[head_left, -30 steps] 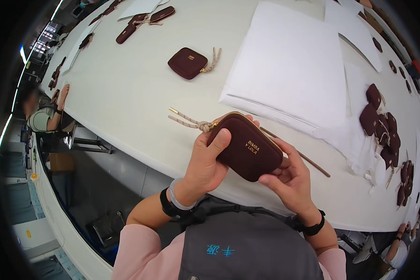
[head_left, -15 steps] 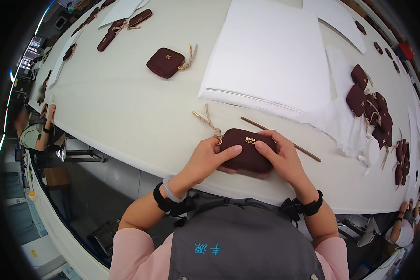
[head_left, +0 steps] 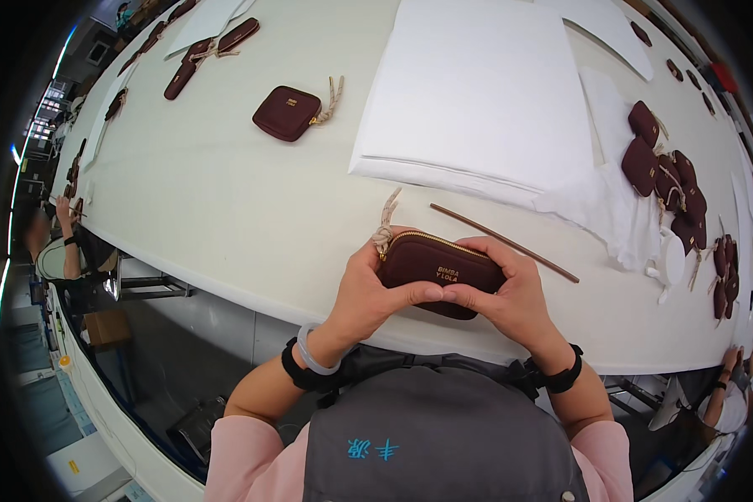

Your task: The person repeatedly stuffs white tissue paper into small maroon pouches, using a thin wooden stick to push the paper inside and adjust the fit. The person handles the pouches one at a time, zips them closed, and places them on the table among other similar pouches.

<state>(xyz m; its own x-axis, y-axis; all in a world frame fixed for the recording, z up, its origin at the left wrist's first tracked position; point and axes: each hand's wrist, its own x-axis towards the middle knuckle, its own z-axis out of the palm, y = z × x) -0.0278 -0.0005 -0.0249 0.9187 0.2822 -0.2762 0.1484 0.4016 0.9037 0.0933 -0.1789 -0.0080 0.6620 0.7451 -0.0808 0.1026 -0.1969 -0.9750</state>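
1x maroon zip pouch, ctr of frame: gripped btwn L hand & R hand; contents hidden. 1x similar pouch, upper L of frame, on wht tbl.

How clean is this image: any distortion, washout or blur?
Head view: the table bows along its near edge and the corners go black; head view: the white sheet looks nearly washed out; head view: the held pouch looks sharp.
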